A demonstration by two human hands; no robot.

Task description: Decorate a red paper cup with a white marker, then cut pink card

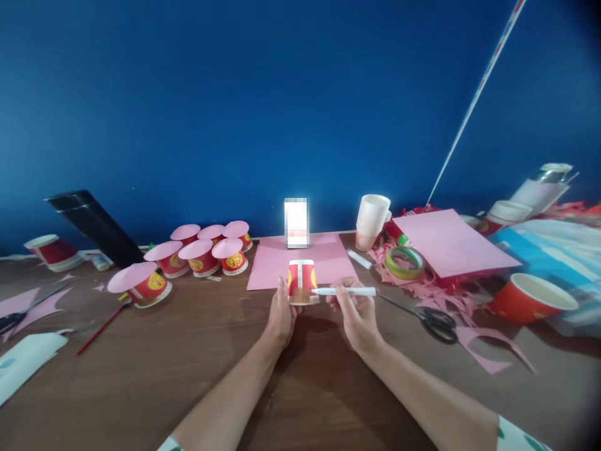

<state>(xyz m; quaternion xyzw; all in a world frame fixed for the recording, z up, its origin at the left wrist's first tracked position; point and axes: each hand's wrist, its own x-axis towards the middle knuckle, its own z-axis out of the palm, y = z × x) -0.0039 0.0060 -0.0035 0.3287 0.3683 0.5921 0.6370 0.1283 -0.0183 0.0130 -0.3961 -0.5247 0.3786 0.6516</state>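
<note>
An upside-down red paper cup (301,281) stands on the front edge of a pink paper sheet (328,257) at the table's middle. My left hand (280,316) is closed around the cup's left side. My right hand (357,313) pinches a white marker pen (345,291) that lies level, its tip touching the cup's lower right side.
Several upturned red cups topped with pink discs (200,250) cluster at the left. Black scissors (434,321), a tape roll (404,262), a stack of white cups (370,219), a second pink sheet (451,241) and pink scraps lie right. A red bowl-like cup (530,297) stands far right.
</note>
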